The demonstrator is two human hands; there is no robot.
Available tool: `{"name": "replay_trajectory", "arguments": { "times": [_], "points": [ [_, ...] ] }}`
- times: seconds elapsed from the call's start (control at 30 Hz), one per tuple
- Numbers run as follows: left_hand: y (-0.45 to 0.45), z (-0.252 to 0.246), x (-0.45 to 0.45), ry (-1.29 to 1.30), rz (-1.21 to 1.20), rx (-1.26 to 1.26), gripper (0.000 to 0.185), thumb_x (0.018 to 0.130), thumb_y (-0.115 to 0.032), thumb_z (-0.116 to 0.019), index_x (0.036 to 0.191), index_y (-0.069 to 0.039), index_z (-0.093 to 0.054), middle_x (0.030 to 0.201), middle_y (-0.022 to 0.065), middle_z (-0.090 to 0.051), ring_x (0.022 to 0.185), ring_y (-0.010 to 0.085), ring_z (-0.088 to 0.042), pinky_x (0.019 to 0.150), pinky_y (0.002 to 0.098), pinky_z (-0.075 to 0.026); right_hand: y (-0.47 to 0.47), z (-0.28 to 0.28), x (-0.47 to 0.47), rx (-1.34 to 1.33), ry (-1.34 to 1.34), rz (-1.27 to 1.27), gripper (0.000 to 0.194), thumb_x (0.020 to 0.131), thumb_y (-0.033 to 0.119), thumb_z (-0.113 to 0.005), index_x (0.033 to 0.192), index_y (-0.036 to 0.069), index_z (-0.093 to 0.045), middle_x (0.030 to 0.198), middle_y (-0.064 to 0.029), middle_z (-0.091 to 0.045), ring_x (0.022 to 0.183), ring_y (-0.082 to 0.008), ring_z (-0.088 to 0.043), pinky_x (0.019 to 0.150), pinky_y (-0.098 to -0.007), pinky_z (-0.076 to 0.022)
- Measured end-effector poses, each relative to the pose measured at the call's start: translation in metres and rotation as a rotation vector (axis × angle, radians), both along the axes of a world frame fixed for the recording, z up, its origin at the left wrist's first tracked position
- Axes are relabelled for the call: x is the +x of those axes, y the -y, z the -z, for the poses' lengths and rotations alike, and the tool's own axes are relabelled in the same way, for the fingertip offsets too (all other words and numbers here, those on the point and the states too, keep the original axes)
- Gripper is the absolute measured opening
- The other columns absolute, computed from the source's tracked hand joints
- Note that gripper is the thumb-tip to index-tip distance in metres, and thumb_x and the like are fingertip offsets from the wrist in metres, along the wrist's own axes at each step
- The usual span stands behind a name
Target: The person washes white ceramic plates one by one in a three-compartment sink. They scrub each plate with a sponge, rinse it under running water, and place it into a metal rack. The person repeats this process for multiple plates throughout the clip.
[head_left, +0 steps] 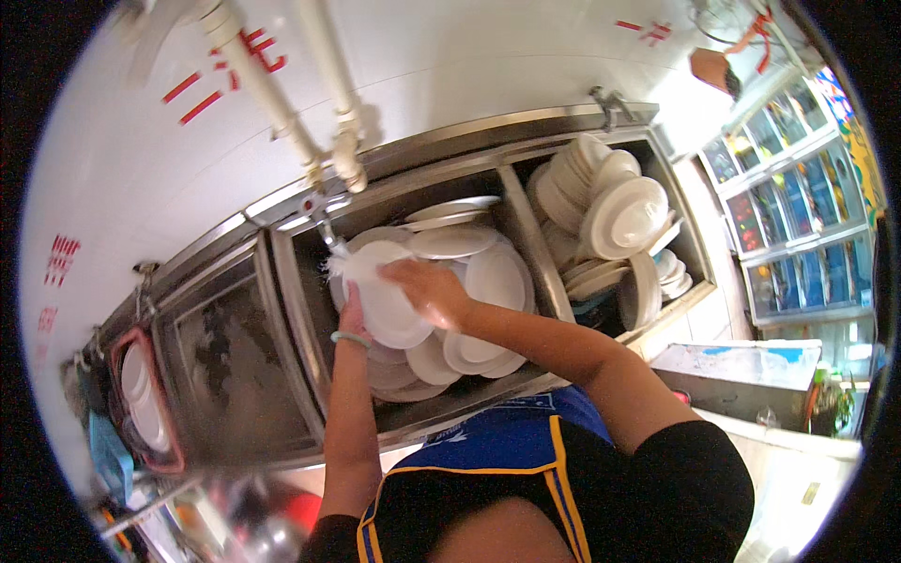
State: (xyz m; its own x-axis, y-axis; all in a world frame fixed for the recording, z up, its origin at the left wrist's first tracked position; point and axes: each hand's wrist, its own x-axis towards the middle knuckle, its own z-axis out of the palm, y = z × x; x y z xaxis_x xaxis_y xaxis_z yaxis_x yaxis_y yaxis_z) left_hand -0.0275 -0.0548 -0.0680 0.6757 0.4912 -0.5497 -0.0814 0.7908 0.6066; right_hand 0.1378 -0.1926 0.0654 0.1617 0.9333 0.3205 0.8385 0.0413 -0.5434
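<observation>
My left hand (354,314) grips the left edge of a white plate (392,320) in the middle sink. A green bangle (350,339) circles that wrist. Over the plate's upper face lies my right hand (427,287), blurred; whether it holds anything under the fingers cannot be seen. Water (340,259) runs from a metal faucet (320,213) and splashes at the plate's top left edge. Beneath and to the right, several more white plates (496,278) are heaped in the same sink, two of them (454,211) leaning near the back wall.
The right sink holds stacked white plates and bowls (626,217) rising above its rim. A metal divider (538,243) separates it from the middle sink. Left is another steel sink (239,352), then a pink-rimmed basin (176,450) with white dishes. White pipes (271,91) descend behind the faucet.
</observation>
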Motion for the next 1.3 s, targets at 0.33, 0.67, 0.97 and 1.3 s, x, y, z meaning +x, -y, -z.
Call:
{"name": "replay_trajectory", "arguments": {
  "times": [0.33, 0.67, 0.97, 1.3],
  "points": [
    [0.01, -0.062, -0.023, -0.056, -0.305, 0.119, 0.054, 0.09, -0.028, -0.066, 0.134, -0.003, -0.048, 0.129, 0.0153, -0.057, 0.114, 0.0303, -0.058, 0.097, 0.0447, -0.049, -0.034, 0.066, 0.007, -0.628, -1.127, 0.396, 0.04, 0.09, 0.03, -0.06, 0.112, -0.002, -0.057, 0.095, -0.0156, -0.066, 0.079, -0.0258, -0.064, 0.068, -0.0405, -0.0521],
    [0.011, -0.031, -0.009, 0.229, -0.402, -0.266, 0.053, 0.094, -0.041, -0.058, 0.137, -0.012, -0.047, 0.132, 0.0116, -0.056, 0.12, 0.0306, -0.054, 0.105, 0.0494, -0.04, -0.014, 0.091, 0.113, -0.517, 0.182, 0.186, 0.055, 0.075, 0.036, -0.071, 0.117, 0.003, -0.058, 0.115, -0.0193, -0.061, 0.098, -0.0385, -0.062, 0.083, -0.0525, -0.0499],
    [0.007, -0.021, -0.001, -0.095, -0.304, -0.091, 0.054, 0.09, -0.036, -0.065, 0.131, -0.003, -0.05, 0.127, 0.0165, -0.059, 0.115, 0.0323, -0.058, 0.096, 0.0502, -0.048, -0.01, 0.096, 0.112, -0.401, 0.296, 0.102, 0.03, 0.08, 0.029, -0.069, 0.099, 0.008, -0.059, 0.089, -0.0161, -0.067, 0.083, -0.0356, -0.066, 0.07, -0.0482, -0.0525],
    [0.006, -0.011, -0.019, -0.004, -0.077, -0.24, 0.057, 0.089, -0.039, -0.067, 0.129, -0.001, -0.052, 0.123, 0.0183, -0.061, 0.106, 0.0318, -0.063, 0.088, 0.0458, -0.054, 0.015, 0.008, 0.062, 0.052, 0.356, -0.348, 0.042, 0.08, 0.024, -0.067, 0.121, 0.016, -0.058, 0.122, -0.007, -0.061, 0.111, -0.0265, -0.06, 0.093, -0.0429, -0.0484]
  ]
}}
